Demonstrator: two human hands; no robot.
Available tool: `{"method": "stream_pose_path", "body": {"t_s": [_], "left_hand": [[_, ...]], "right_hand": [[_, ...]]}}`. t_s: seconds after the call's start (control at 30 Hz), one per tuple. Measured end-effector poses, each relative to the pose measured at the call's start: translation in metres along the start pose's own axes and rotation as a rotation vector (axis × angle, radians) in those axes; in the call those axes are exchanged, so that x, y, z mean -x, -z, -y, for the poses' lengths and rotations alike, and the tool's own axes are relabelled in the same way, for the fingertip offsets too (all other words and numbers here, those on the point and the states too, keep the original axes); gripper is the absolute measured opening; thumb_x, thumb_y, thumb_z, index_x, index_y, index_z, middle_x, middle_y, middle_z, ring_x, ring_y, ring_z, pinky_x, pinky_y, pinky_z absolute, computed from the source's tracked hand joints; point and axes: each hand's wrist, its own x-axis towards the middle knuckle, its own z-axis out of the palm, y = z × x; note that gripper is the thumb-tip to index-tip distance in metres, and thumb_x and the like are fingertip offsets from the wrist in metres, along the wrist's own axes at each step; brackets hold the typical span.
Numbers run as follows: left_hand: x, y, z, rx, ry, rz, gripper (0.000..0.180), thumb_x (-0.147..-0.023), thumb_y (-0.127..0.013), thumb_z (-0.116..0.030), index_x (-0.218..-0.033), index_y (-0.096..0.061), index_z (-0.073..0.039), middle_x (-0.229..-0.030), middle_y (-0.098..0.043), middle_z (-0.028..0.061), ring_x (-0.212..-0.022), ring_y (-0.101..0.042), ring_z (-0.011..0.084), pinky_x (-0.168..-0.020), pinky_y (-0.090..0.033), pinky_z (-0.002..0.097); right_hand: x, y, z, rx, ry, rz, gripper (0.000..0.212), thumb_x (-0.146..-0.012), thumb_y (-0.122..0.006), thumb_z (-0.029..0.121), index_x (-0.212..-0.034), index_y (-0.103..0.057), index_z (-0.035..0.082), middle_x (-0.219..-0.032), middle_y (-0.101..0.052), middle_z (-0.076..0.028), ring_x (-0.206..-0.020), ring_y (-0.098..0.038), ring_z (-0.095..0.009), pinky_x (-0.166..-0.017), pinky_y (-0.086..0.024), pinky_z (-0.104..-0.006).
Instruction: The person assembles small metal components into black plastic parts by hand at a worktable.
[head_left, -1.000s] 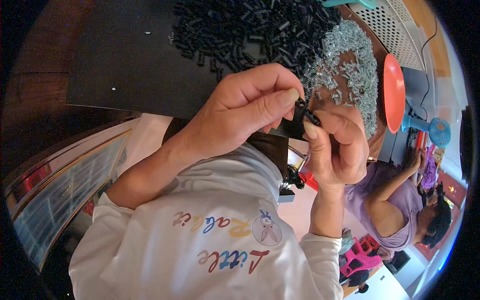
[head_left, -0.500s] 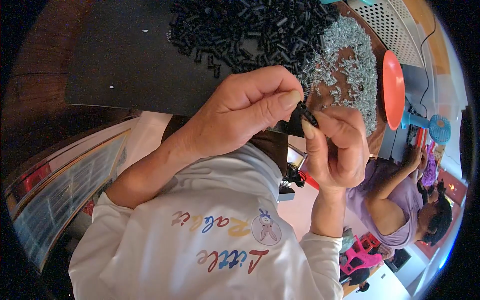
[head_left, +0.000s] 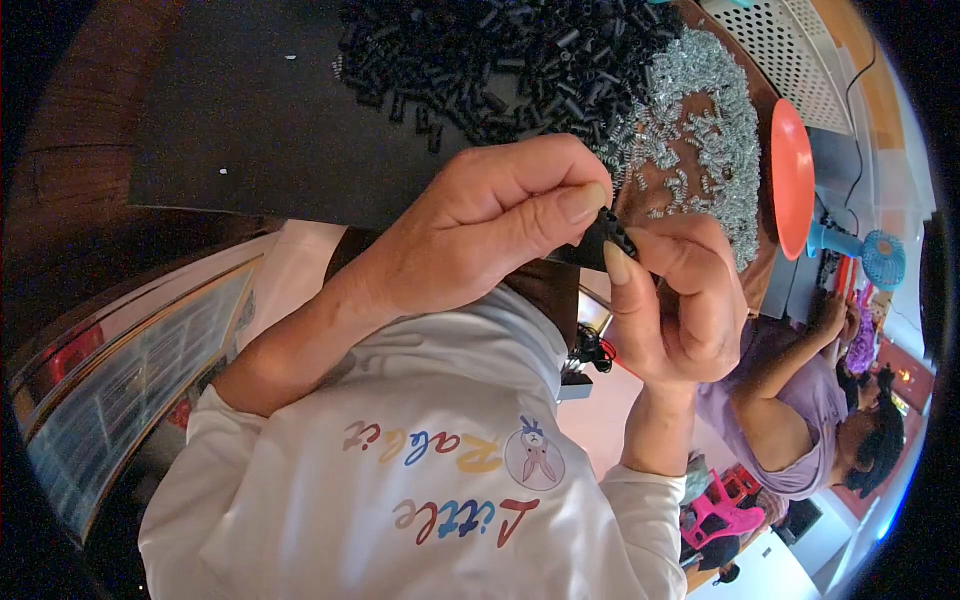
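Observation:
Between my two hands is a small black cylindrical part (head_left: 619, 236), dark and ridged at the side. My left hand (head_left: 490, 225) pinches its upper left end between thumb and index finger. The thumb and index finger of my right hand (head_left: 680, 295) are closed on its lower right end. My fingers cover both ends, so I cannot make out whether a spring is in it. Just beyond my hands lies a heap of short black plastic tubes (head_left: 500, 70). Loose metal coil springs (head_left: 715, 130) spread to the right of that heap.
A dark mat (head_left: 260, 120) covers the left of the table. Right of the springs are an orange-red dish (head_left: 791, 180) and a small blue fan (head_left: 882, 258). A white perforated basket (head_left: 785, 60) stands at the far right. Another person in purple (head_left: 770, 420) sits to the right.
My right hand has shifted slightly to the right, and a little more of the black part shows between my fingertips. My left hand keeps its pinch, almost unmoved.

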Motion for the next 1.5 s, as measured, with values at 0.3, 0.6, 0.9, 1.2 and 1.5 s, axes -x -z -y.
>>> {"method": "stream_pose_path", "body": {"t_s": [0.3,0.6,0.9,1.2,1.5], "left_hand": [[0.000,-0.001,0.002,0.059,-0.056,0.013,0.019,-0.097,-0.047,-0.018,-0.098,-0.056,-0.002,-0.079,-0.048,0.0012,-0.064,-0.045,0.0067,-0.056,-0.038,0.0206],[0.001,-0.001,0.000,-0.022,-0.036,0.048,0.019,-0.096,-0.047,-0.019,-0.098,-0.057,-0.003,-0.081,-0.048,0.0012,-0.067,-0.044,0.0065,-0.059,-0.037,0.0201],[0.001,-0.001,0.001,-0.123,-0.076,0.052,0.022,-0.096,-0.048,-0.022,-0.097,-0.057,-0.003,-0.082,-0.048,0.0014,-0.068,-0.044,0.0077,-0.060,-0.036,0.0208],[0.002,0.000,-0.002,-0.122,-0.017,0.052,0.021,-0.096,-0.047,-0.021,-0.096,-0.057,-0.002,-0.080,-0.048,0.0015,-0.068,-0.044,0.0086,-0.061,-0.036,0.0215],[-0.001,0.003,-0.009,-0.142,0.056,0.121,0.020,-0.096,-0.048,-0.021,-0.094,-0.056,-0.002,-0.076,-0.046,0.0001,-0.066,-0.042,0.0069,-0.058,-0.035,0.0211]], "right_hand": [[0.002,0.008,0.010,0.191,0.006,0.040,0.027,-0.067,-0.078,0.004,-0.088,-0.062,0.003,-0.076,-0.061,-0.012,-0.059,-0.060,-0.025,-0.050,-0.048,-0.0316],[0.004,0.007,0.006,0.105,-0.001,-0.001,0.029,-0.067,-0.078,0.004,-0.089,-0.061,0.002,-0.075,-0.060,-0.013,-0.058,-0.060,-0.025,-0.049,-0.047,-0.0318],[0.005,0.011,0.011,0.121,-0.024,0.054,0.029,-0.068,-0.077,0.004,-0.091,-0.060,0.001,-0.076,-0.061,-0.012,-0.057,-0.059,-0.025,-0.048,-0.047,-0.0326],[0.005,0.007,0.013,0.147,-0.056,0.043,0.024,-0.069,-0.075,0.002,-0.087,-0.061,0.002,-0.075,-0.060,-0.012,-0.056,-0.058,-0.025,-0.046,-0.046,-0.0324],[0.007,0.006,0.015,0.118,-0.077,0.076,0.025,-0.070,-0.073,-0.001,-0.091,-0.060,0.002,-0.076,-0.060,-0.012,-0.057,-0.059,-0.024,-0.046,-0.046,-0.0316]]}}
